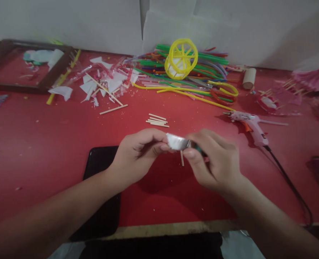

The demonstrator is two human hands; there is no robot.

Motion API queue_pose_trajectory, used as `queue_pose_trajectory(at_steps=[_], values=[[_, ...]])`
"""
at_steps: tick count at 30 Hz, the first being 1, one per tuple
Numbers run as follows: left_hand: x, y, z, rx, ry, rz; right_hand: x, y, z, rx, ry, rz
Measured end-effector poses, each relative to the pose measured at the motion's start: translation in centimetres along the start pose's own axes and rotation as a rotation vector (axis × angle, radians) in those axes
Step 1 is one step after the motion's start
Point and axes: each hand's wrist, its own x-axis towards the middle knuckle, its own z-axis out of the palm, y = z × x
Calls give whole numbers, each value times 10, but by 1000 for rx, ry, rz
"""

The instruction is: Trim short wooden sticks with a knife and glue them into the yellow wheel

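Note:
Above the middle of the red table, my left hand (pixel 140 151) pinches a small white piece (pixel 174 141) between thumb and fingers. My right hand (pixel 215 156) is closed around a small tool (pixel 186 144) that meets the piece's right side. A grey metallic part and a bit of dark green show on this tool, but blur and the fingers hide its kind. A short thin wooden stick (pixel 182 159) shows just below the two hands; whether it touches the piece I cannot tell. Several short cut sticks (pixel 157 121) lie on the table beyond my hands.
A pink glue gun (pixel 252 126) with a black cord lies right. Behind are a yellow wheel-like frame (pixel 182 57), colourful pipe cleaners (pixel 213 61), scissors (pixel 199 83) and white scraps (pixel 116 82). A black flat device (pixel 101 158) lies under my left forearm. A wooden cylinder (pixel 249 78) stands back right.

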Motion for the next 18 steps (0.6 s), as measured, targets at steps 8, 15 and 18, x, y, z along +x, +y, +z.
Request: queue_pose_trajectory(at_steps=[8, 15, 18], values=[[0, 1, 0, 21, -48, 1, -1, -14, 7, 27, -49, -42], [1, 0, 1, 11, -64, 9, -1, -14, 6, 16, -70, -55], [1, 2, 0, -1, -63, -1, -1, -14, 6, 30, -66, -62]])
